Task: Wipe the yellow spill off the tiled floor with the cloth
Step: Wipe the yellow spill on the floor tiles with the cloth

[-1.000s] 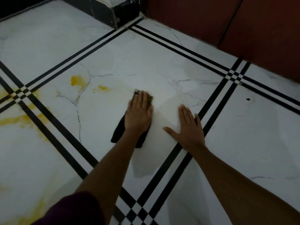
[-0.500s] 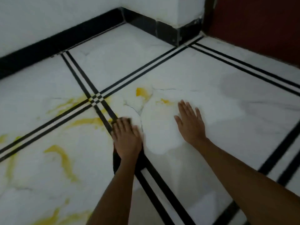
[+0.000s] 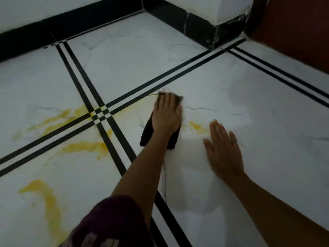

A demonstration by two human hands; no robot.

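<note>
Left hand (image 3: 167, 114) is laid flat on the dark cloth (image 3: 146, 134), with the fingers straight and together and pointed to 12 o'clock. The palm is pressed down; nothing is curled round or pinched. The hand's edges are motion-blurred.

The cloth is spread on the tiled floor (image 3: 124, 68) near frame centre, run 12 to 6 o'clock under the hand. A frayed end is seen past the fingertips, and dark fabric is seen on either side of the wrist.

Right hand (image 3: 224, 150) is placed flat on bare tile at 4 o'clock of the cloth, fingers straight and slightly spread, nothing held. The two hands are kept apart.

Yellow spill (image 3: 85, 146):
- The main smear is located at 8 o'clock of the cloth, beyond the stripe crossing (image 3: 99, 114).
- A small yellow patch (image 3: 196, 126) is seen between the hands, at 3 o'clock of the cloth and just beside its edge.
- Paler smears (image 3: 57, 120) are spread at 9 o'clock, past the crossing.
- A curved streak (image 3: 48, 198) is seen at 7 o'clock, well apart from the cloth.

Black skirting (image 3: 89, 20) is run along the frame at 11 to 12 o'clock. A red-brown panel (image 3: 293, 24) is seen at 2 o'clock and a maroon sleeve (image 3: 110, 220) at 6 o'clock.
</note>
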